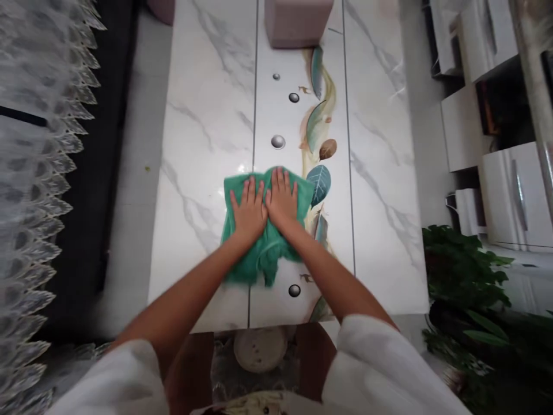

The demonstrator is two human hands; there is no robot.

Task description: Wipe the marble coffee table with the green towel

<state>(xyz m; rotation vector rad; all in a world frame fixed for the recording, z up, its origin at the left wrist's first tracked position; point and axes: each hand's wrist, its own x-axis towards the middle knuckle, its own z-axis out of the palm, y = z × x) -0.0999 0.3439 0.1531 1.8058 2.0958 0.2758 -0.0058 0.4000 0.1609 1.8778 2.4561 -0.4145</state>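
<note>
A green cloth lies spread and wrinkled on the white marble-patterned table. My left hand rests flat on its left part, palm down, fingers pointing away from me and apart. Beside it, my right hand lies flat on the right part of the cloth, fingers also stretched out. The two hands touch or nearly touch at the thumbs. Printed leaves and round silver dots decorate the tabletop just right of the cloth.
A pink box-like object stands at the table's far end. On the left is a dark seat with a lacy cover. Green plants and white shelving stand on the right. Below the near edge is a round pale object.
</note>
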